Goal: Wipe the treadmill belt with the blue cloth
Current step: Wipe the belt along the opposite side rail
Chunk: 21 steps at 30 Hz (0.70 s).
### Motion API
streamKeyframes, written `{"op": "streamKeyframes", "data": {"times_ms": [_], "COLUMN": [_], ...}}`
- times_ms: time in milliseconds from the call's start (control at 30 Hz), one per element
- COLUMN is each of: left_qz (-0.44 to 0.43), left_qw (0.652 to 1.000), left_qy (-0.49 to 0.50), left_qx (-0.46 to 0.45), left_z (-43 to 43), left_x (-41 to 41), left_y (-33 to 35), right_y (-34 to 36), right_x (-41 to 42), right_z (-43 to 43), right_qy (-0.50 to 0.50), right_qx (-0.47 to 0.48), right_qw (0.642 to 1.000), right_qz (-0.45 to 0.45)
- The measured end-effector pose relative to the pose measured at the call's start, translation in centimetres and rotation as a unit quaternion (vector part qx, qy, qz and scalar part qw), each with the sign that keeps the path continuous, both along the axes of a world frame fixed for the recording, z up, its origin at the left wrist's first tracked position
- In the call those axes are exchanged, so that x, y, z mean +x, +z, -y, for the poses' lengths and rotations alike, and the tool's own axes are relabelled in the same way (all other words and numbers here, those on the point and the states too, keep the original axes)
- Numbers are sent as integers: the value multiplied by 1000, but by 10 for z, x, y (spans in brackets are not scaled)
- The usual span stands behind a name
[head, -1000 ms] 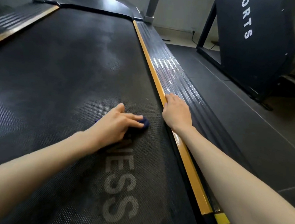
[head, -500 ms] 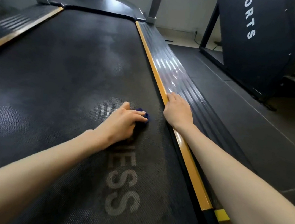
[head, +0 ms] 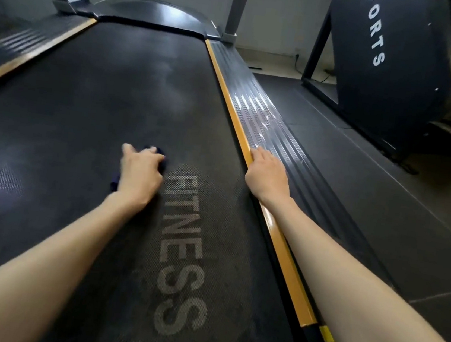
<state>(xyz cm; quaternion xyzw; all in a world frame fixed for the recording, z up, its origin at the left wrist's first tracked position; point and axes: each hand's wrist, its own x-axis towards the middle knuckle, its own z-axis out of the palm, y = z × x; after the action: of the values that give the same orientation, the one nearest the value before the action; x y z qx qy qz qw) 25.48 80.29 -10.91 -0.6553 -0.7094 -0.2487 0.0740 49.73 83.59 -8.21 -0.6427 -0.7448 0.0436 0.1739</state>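
The black treadmill belt (head: 107, 105) fills the middle of the head view, with grey lettering "FITNESS" near me. My left hand (head: 140, 176) presses a small dark blue cloth (head: 115, 181) flat on the belt, just left of the lettering. Only bits of the cloth show beside the wrist and under the fingertips. My right hand (head: 266, 176) rests with fingers laid over the orange strip (head: 228, 91) and the ribbed side rail (head: 269, 125) at the belt's right edge.
A second orange strip and rail (head: 31, 50) run along the left side. The motor hood (head: 158, 13) and two uprights stand at the far end. A dark machine panel lettered "SPORTS" (head: 388, 63) stands on the rubber floor to the right.
My left hand has slid the cloth leftward across the belt, away from the right rail, uncovering the first letters of the word. My right hand has stayed on the rail.
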Motion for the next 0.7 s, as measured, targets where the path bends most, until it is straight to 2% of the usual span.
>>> {"op": "streamKeyframes", "data": {"times_ms": [100,167,200,233,300,367,433,567,633,700], "left_qz": [-57,-70,-81,-93,-105,-129,-104,-132,-144,-143], "left_qw": [978,957,955,962,990,985,975,971,980,985], "left_qy": [-201,-277,-282,-253,-90,92,161,149,76,-38], "left_qx": [25,42,47,43,-4,-68,-112,-131,-112,-86], "left_z": [34,42,40,34,18,12,16,24,27,29], "left_x": [65,75,61,37,-38,-125,-151,-63,-12,30], "left_y": [-8,-8,-3,-2,-5,-10,-9,10,14,11], "right_y": [0,2,2,2,3,2,3,4,5,5], "right_x": [0,1,2,2,2,2,3,0,-1,-1], "right_z": [2,2,2,2,2,2,1,4,5,6], "right_qy": [2,1,3,8,13,10,7,4,3,3], "right_qx": [-2,-2,-3,-3,-7,-5,2,-7,-11,-12], "right_qw": [1000,1000,1000,1000,1000,1000,1000,1000,1000,1000], "right_qz": [9,12,11,14,18,17,15,20,19,16]}}
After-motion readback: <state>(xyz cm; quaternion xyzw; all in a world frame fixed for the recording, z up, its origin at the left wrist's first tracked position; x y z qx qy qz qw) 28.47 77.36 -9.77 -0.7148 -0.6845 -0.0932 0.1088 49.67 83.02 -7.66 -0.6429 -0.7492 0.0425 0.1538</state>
